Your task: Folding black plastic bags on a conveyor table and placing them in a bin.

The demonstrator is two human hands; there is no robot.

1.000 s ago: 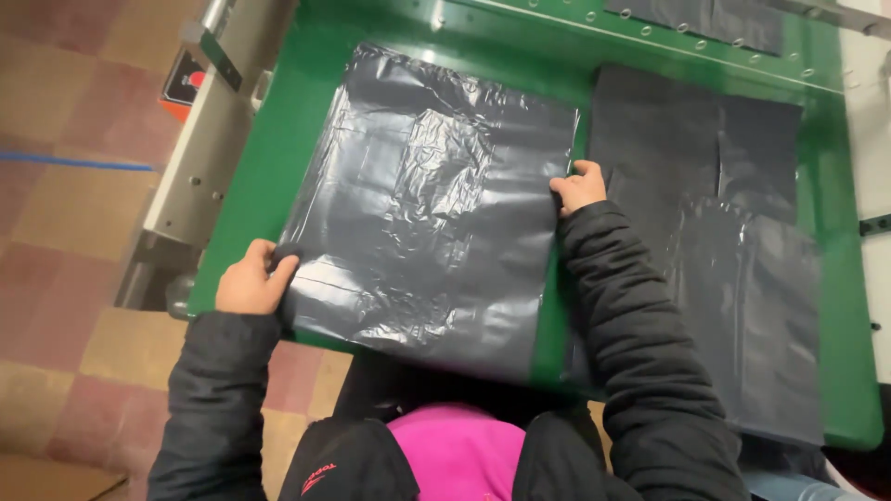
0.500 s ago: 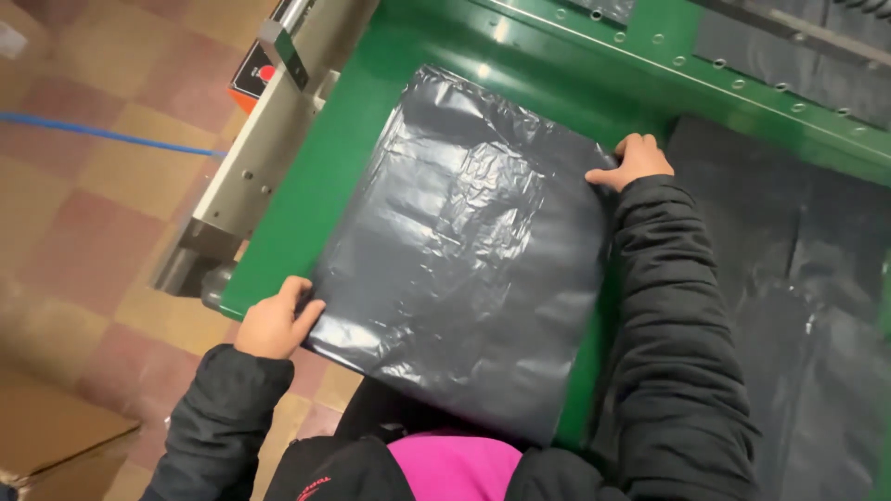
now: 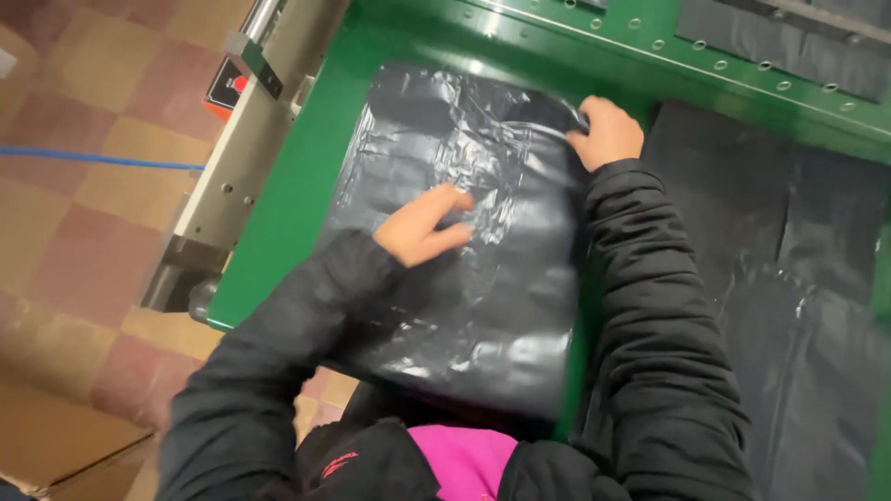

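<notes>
Pressing flat with open fingers, the left hand (image 3: 422,225) rests on the middle of a crinkled black plastic bag (image 3: 464,278) lying on the green metal table (image 3: 297,195). The right hand (image 3: 608,130) pinches the bag's far corner. Smoothing seems underway; further right lie more flat black bags (image 3: 789,278).

Checkered tan-and-red tiled floor (image 3: 83,232) beside a green worktable (image 3: 278,232)
</notes>
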